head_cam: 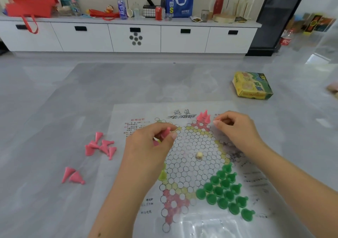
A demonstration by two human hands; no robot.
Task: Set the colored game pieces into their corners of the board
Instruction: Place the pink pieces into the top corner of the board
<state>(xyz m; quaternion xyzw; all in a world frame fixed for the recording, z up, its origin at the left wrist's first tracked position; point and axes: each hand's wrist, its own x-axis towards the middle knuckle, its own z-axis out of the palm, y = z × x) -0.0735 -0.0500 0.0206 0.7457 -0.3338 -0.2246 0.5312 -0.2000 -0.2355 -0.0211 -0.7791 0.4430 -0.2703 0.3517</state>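
A paper Chinese-checkers board [193, 149] lies flat on the grey floor. Three pink cone pieces [204, 116] stand in its far pink corner. Green pieces [225, 190] fill the near right corner. My left hand [151, 142] holds pink pieces [165, 132] over the board's left side, pinching one between thumb and fingers. My right hand [236, 127] hovers just right of the far pink corner, fingers curled with the tips pinched together; whether it holds a piece is hidden. Several loose pink cones [101, 145] lie on the floor left of the board, and two more [73, 176] nearer me.
A small cream die [199, 155] sits mid-board. A yellow piece [162, 175] stands at the board's left edge. A yellow-green game box [252, 85] lies on the floor at the far right. A white cabinet [135, 36] with clutter on top lines the back wall.
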